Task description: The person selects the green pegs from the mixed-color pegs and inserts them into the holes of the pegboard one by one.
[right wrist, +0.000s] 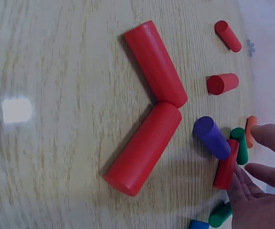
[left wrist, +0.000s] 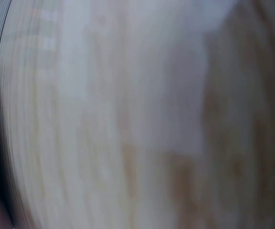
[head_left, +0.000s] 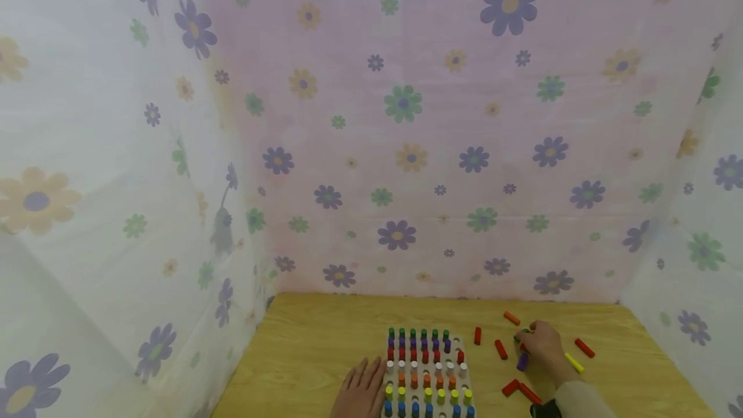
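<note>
A pegboard (head_left: 458, 348) stands on the table, its rows of upright pegs coloured green, purple, red, white, orange, yellow and blue. Against its left edge rests my left hand (head_left: 361, 387), fingers straight. To the board's right, my right hand (head_left: 542, 345) reaches down among loose pegs. In the right wrist view its fingertips are spread around a green peg (right wrist: 240, 145), without a plain grip on it. A red peg (right wrist: 227, 164) and a purple peg (right wrist: 211, 138) lie just beside those fingers. An orange peg (right wrist: 251, 131) lies past them.
Two red pegs (right wrist: 156, 64) touch end to end nearer my right wrist. A yellow peg (head_left: 574, 362) and another red peg (head_left: 584, 348) lie right of that hand. Flowered curtains (head_left: 441, 128) close in the table (head_left: 313, 334) at the back and sides. The left wrist view is blurred.
</note>
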{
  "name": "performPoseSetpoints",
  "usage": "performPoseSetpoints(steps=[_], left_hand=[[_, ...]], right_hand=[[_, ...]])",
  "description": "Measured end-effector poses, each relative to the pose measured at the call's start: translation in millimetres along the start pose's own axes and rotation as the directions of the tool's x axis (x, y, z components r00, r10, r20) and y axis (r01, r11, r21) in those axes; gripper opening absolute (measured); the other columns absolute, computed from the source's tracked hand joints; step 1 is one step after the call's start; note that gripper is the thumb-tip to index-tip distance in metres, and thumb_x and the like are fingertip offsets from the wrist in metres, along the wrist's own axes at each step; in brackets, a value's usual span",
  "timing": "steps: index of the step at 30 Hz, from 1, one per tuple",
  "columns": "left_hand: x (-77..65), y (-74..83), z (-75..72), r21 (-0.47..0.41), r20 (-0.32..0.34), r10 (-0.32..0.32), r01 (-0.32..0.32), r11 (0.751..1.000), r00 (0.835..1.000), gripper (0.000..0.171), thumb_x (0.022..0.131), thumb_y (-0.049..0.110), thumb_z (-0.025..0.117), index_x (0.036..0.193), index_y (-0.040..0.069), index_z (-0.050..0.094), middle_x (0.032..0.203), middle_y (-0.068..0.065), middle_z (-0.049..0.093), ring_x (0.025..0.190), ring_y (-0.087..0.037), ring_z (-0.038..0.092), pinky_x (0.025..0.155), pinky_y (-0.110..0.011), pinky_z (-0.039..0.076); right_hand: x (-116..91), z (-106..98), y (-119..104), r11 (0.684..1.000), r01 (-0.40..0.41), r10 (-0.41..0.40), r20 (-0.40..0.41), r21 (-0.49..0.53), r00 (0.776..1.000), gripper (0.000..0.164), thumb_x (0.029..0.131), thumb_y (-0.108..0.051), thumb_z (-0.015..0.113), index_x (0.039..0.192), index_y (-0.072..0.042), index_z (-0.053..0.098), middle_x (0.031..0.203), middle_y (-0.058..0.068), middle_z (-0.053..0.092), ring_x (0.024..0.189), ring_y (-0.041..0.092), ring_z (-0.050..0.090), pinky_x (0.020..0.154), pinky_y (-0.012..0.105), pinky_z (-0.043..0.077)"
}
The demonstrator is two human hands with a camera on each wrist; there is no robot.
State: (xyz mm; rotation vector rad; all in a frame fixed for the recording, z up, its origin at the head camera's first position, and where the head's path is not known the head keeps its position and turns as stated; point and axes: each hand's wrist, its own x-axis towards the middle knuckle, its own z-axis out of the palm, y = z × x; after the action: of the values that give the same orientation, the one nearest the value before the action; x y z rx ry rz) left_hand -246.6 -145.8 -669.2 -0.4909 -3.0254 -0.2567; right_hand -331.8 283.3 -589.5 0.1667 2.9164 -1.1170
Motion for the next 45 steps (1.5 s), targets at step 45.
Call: performPoseSetpoints(steps=[45], left_hand=[[2.6,-1.0,2.5,-0.015,0.016,-0.02,0.02,1.0,1.0,0.065,0.11,0.059,0.014,0.156,0.026,0.047,0.157,0.005,0.048,0.145,-0.03,0.044,0.118,-0.051,0.038]], right_hand=[[5.1,15.1,9.7,0.994,0.029,-0.019,-0.096,0.106,0.995,0.036,0.095,-0.007,0.062,0.115,0.022,0.058,0.099,0.027,0.066,0.087,0.034,0.066,0.068,0.04,0.059]])
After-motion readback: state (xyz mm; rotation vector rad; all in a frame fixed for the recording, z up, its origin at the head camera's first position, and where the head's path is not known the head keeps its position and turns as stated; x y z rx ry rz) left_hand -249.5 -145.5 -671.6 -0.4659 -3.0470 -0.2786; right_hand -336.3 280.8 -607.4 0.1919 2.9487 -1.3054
